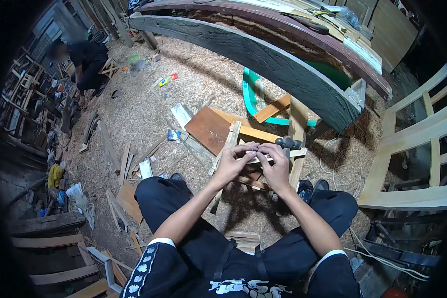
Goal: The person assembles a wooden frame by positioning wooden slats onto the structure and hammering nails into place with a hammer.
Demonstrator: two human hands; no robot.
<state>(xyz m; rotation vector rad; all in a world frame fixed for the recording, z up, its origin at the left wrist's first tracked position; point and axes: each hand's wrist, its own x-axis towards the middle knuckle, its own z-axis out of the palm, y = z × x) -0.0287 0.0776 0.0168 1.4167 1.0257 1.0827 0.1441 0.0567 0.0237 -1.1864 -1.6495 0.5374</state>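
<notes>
My left hand (236, 161) and my right hand (275, 165) meet fingertip to fingertip above a small wooden frame (227, 145). The fingers of both are pinched around something small and dark, too small to name. Just behind my right hand lies a hammer (288, 143), its dark head near a pale wood strip (298, 153). A brown board (207, 130) is beyond my left hand, and a yellowish wooden bar (258, 134) runs behind both hands.
A long dark plank (263, 58) crosses the upper view. Beyond the work is a green curved strip (248, 94). At the right stands a pale wooden frame (382, 169). Another person (89, 62) crouches at the upper left. Shavings and offcuts cover the floor.
</notes>
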